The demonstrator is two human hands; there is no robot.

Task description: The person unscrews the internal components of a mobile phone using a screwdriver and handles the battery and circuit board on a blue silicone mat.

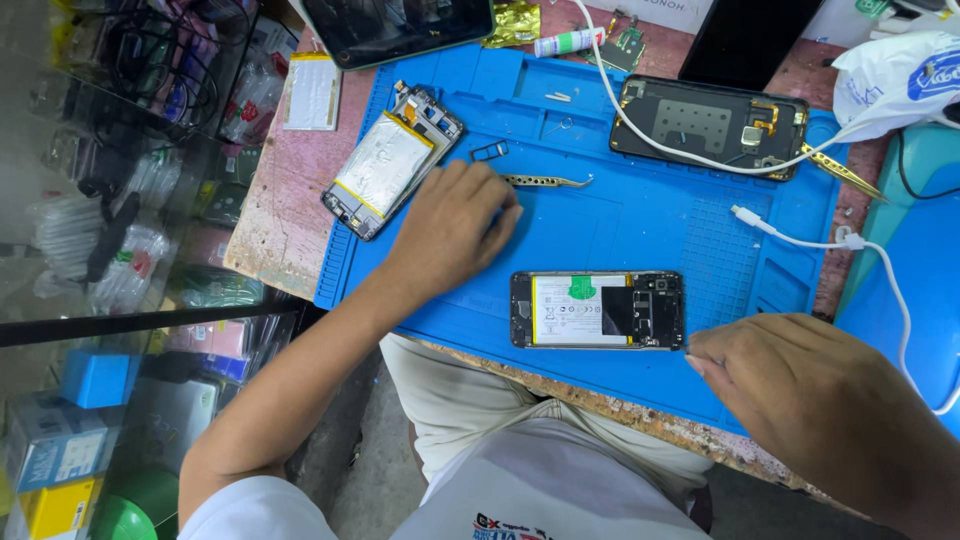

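Note:
An opened phone point(597, 310) with its white battery and circuit board exposed lies on the blue repair mat point(640, 215), near the front edge. My left hand point(450, 228) rests palm down on the mat, its fingertips touching the handle end of gold tweezers point(548, 181). My right hand point(800, 395) hovers at the lower right, just right of the opened phone, fingers curled with nothing seen in them. A small SIM tray point(489, 151) lies just above my left hand.
A second opened phone point(392, 160) with a silver battery lies tilted at the mat's upper left. A black back cover point(710, 125) sits at the upper right under a white cable point(800, 235). Another tweezers point(842, 172), a tablet point(395, 28), a small tube point(568, 42) and a plastic bag point(900, 75) lie around.

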